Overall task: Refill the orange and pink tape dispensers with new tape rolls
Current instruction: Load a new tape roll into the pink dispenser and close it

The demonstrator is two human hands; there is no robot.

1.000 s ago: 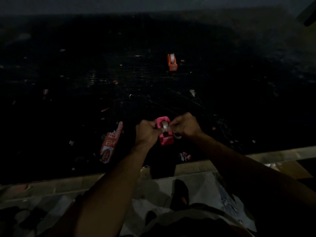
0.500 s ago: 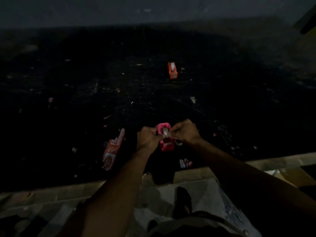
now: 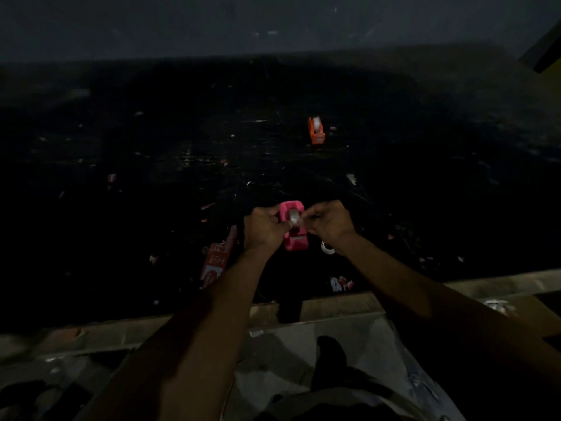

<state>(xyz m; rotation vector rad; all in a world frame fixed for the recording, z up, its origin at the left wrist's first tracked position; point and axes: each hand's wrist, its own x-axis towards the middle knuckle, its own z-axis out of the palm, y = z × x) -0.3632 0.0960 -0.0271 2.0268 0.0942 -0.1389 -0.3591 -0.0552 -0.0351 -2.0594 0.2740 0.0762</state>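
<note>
The pink tape dispenser (image 3: 295,235) sits on the dark table just in front of me, with a pale tape roll (image 3: 294,214) in its cradle. My left hand (image 3: 263,227) grips the dispenser's left side. Fingers of my right hand (image 3: 328,223) pinch the free end of the tape at the roll's right edge. The orange tape dispenser (image 3: 316,130) stands farther back on the table, a roll of tape visible in it, and neither hand touches it. A small pale ring (image 3: 327,248), possibly a tape core, lies under my right wrist.
A red and white cardboard package (image 3: 217,258) lies left of my left forearm. A small torn wrapper (image 3: 340,283) lies near the table's front edge (image 3: 485,282). Small scraps are scattered over the dark table. The scene is very dim.
Both hands stay at the pink dispenser. My right hand has drawn slightly away from the roll with the tape end. The camera has tilted, so everything sits lower in view.
</note>
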